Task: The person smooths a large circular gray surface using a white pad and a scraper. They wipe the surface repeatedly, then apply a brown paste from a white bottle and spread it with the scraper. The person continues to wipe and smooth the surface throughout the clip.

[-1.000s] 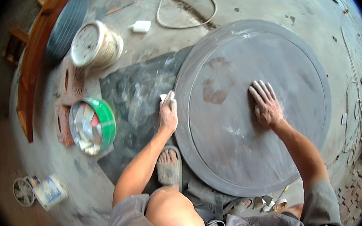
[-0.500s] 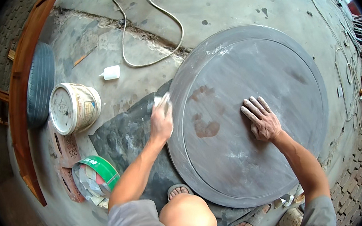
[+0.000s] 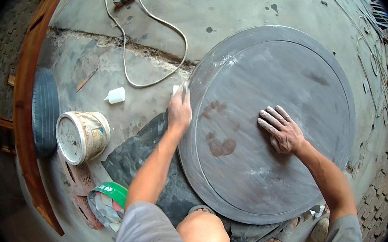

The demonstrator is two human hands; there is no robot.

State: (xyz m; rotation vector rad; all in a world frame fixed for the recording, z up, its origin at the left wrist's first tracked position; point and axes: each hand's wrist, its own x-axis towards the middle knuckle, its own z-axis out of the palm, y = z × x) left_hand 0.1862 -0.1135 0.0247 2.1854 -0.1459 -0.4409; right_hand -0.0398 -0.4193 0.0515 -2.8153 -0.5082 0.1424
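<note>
A large round dark grey disc [image 3: 276, 169] with a groove inside its rim lies in front of me, dusted pale in places. My right hand [image 3: 282, 131] rests on its face, fingers stretched out and whitened with dust. At the disc's left rim, my left hand [image 3: 180, 108] is closed on a small white piece [image 3: 177, 89]. Motion blurs that hand, so the piece's kind is unclear. Two brownish smudges [image 3: 222, 145] mark the disc's left part.
On the left stand a lidded bucket [image 3: 72, 137], a green-rimmed tub [image 3: 109, 193] of scraps, a tyre [image 3: 45, 109] and a long wooden beam [image 3: 25, 116]. A white bottle [image 3: 116, 96] and a looped cable [image 3: 179, 32] lie on the floor. Dark sheeting [image 3: 136, 161] spreads beside the disc.
My left hand has moved up along the disc's left rim with the white piece in it. The right hand stays flat on the disc. The whole view has shifted slightly.
</note>
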